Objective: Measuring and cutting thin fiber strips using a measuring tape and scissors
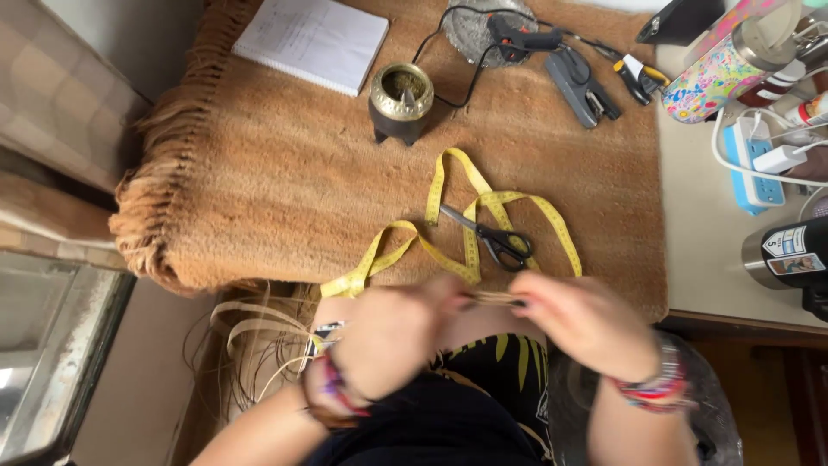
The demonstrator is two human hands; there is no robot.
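Both my hands are low in the view, blurred, close together at the near edge of the table. My left hand (397, 332) and my right hand (578, 319) pinch the two ends of a thin bundle of pale straw-like fibres (493, 299) stretched between them. Just beyond the hands lie black-handled scissors (496, 240) on top of a looped yellow measuring tape (483, 226). More pale fibre strips (259, 332) hang below my left wrist, which wears bracelets.
A tan fringed mat (285, 173) covers the table. On it stand a small brass pot (401, 99), a white notepad (312, 39), a glue gun (517, 36), a grey stapler (582, 86) and pliers (638, 76). At right are a patterned tumbler (733, 60), a blue power strip (755, 164) and a metal cup (789, 255).
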